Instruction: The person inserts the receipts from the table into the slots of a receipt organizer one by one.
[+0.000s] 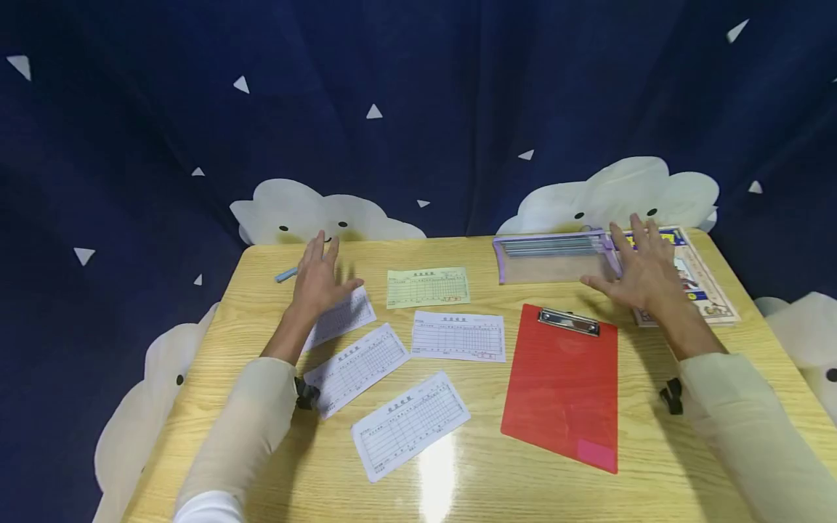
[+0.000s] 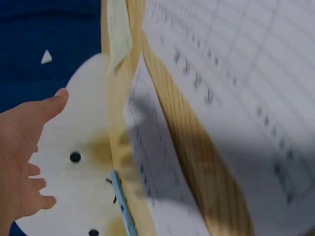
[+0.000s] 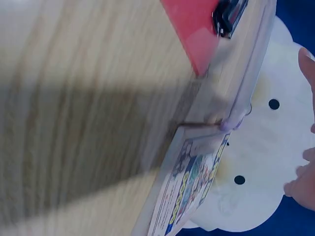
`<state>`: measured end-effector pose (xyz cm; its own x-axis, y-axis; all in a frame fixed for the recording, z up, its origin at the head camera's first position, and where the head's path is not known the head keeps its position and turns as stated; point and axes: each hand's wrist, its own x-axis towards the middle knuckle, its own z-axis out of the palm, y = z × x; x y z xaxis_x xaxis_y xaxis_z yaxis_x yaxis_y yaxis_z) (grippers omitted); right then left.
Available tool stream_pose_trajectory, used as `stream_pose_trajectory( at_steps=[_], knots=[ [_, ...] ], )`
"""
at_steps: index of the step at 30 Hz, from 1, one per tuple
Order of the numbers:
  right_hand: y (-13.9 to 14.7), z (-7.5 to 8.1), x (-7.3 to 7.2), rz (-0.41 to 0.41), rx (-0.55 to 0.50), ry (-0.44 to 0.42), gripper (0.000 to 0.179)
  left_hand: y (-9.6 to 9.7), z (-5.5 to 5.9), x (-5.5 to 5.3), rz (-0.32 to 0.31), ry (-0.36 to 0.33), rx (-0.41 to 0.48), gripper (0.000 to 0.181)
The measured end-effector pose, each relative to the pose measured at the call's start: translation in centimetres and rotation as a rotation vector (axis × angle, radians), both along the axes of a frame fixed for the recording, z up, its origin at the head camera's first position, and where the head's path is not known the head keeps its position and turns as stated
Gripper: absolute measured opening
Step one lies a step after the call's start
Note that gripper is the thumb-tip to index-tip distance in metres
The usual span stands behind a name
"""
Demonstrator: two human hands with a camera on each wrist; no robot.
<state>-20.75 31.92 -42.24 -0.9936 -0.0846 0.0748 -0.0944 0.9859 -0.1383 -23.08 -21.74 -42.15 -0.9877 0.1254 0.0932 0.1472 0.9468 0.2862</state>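
Observation:
My left hand hovers with spread fingers over the table's left side, above a white printed form and near a small blue stick-like item. On the right, my right hand is held up with fingers apart, overlapping a colourful printed booklet and the end of a purple-edged clear pouch with dark rods inside. Neither hand holds anything. A red clipboard with a metal clip lies left of the right forearm. Both wrist views show the hands raised off the table.
Between the hands lie a pale green form and several white forms, such as one at centre and one nearer the front. The wooden table ends at a dark blue curtain with white cloud shapes.

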Motion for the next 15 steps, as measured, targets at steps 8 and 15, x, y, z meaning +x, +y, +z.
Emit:
stream_pose_trajectory(
  at_steps=[8, 15],
  knots=[
    [-1.1, -1.0, 1.8, 0.098, -0.115, -0.044, 0.099, 2.9, -1.2, -0.5, -0.075, -0.149, 0.163, 0.087],
    [-2.3, -1.8, 3.0, 0.116, -0.277, -0.119, 0.084, 5.1, -2.4, -1.0, -0.059, -0.250, 0.330, 0.075]
  ],
)
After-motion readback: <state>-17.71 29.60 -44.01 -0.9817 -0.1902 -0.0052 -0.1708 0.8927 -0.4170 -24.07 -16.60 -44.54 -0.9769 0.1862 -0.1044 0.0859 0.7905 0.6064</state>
